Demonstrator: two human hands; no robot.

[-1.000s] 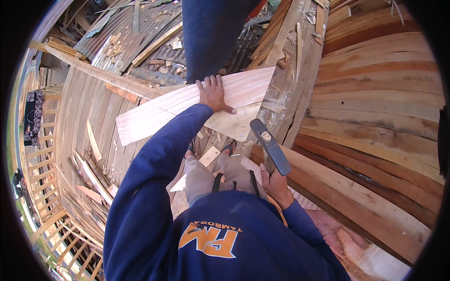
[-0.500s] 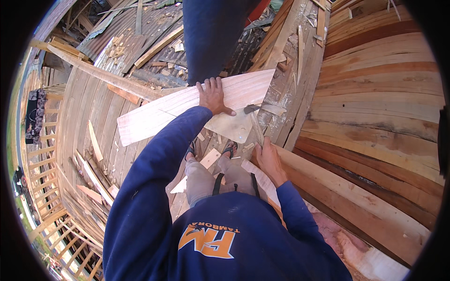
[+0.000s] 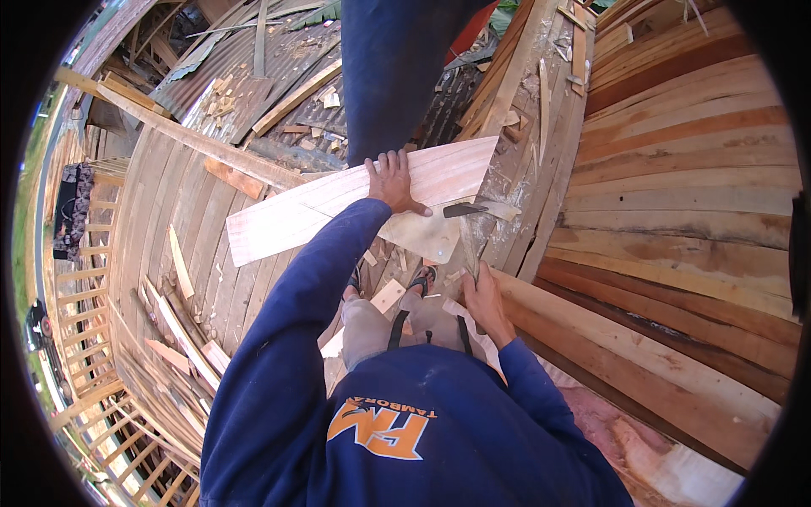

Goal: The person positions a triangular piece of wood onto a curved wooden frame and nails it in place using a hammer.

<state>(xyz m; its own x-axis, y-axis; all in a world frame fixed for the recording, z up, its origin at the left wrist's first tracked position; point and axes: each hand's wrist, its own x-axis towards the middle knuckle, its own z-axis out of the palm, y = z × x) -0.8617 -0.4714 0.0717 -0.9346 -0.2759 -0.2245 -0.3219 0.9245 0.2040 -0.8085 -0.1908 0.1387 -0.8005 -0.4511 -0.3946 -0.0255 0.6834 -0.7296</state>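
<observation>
A long, pale pinkish wooden board (image 3: pixel 296 211) slants across the middle of the view, its right end higher. My left hand (image 3: pixel 392 182) lies over it, fingers across the far edge and thumb spread along the near side, holding it. Beneath the board's near edge shows a tan flat-sided block of wood (image 3: pixel 427 238). My right hand (image 3: pixel 487 302) is closed round the wooden handle of a hatchet (image 3: pixel 470 241). The hatchet's dark metal head is close to the board's near edge, at the right; whether it touches cannot be made out.
Wood chips and offcuts (image 3: pixel 173 329) lie on the plank floor (image 3: pixel 182 194). Stacked planks (image 3: pixel 676 203) fill the right side. A dark blue upright shape (image 3: pixel 384 76) stands just beyond the board. Rusty corrugated sheets (image 3: pixel 220 76) lie at the far left, a wooden railing (image 3: pixel 89 325) nearer.
The hatchet head has shifted slightly right and turned, now showing its dark side more. My right hand is slightly lower. The left hand keeps its place on the board as the view shifts.
</observation>
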